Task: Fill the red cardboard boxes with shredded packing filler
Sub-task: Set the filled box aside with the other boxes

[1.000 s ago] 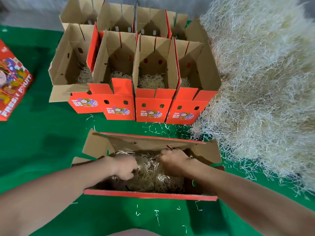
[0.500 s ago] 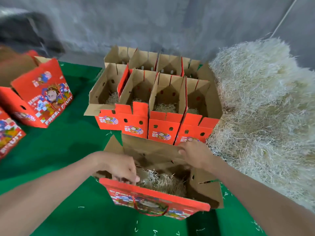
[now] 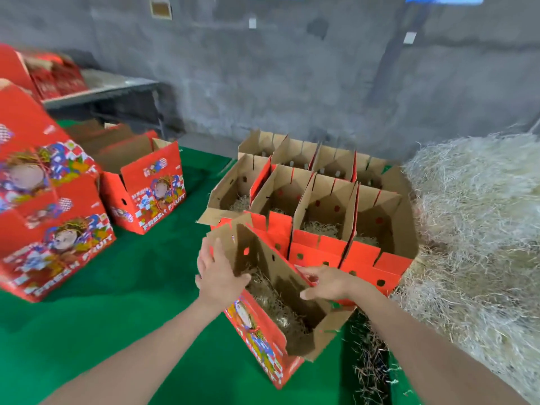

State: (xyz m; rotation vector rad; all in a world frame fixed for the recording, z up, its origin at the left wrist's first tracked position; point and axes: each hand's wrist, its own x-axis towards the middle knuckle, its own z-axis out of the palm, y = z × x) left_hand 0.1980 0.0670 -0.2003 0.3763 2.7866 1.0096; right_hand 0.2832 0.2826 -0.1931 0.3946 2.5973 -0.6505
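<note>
I hold a red cardboard box tilted above the green mat, its flaps open and shredded filler lying in its bottom. My left hand lies against the box's left wall with the thumb hooked over the edge. My right hand pinches the top edge of the opposite wall. Just behind stands a block of several open red boxes, some with filler inside. A big heap of pale shredded filler fills the right side.
More red printed boxes stand at the left: a stack and one open box. A green mat covers the floor. A grey wall and a metal table are behind. Loose strands lie by the heap.
My hands came out of the filler and took hold of the box walls. The box has been lifted, turned and tilted. The view swung up and left, which brings the left-hand boxes into sight.
</note>
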